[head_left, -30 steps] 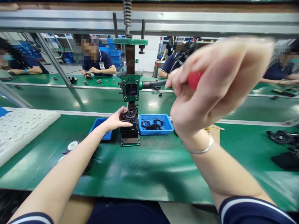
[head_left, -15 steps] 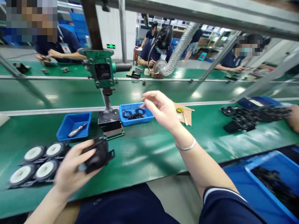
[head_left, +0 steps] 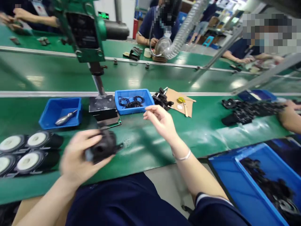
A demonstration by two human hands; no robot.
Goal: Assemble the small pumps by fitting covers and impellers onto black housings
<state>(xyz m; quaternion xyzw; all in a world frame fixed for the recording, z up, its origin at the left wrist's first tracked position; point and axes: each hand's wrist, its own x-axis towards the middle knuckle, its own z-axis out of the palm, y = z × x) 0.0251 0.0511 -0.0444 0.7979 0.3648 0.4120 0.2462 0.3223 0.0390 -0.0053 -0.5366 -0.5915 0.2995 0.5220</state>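
At eight o'clock, your left hand (head_left: pixel 78 153) is blurred, and so is the black housing (head_left: pixel 104 147) it partly hides. The top edge crops your green press head (head_left: pixel 81 31) between ten and eleven; the left, a white-ringed cylinder (head_left: pixel 4 164) near nine; the right, the blue crate (head_left: pixel 270 153) at four.

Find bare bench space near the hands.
Green tabletop is bare between the left hand, holding a black part, and right hand; also between the right forearm and heaped black parts. Crowded: left, white-topped black cylinders near blue plastic tray.
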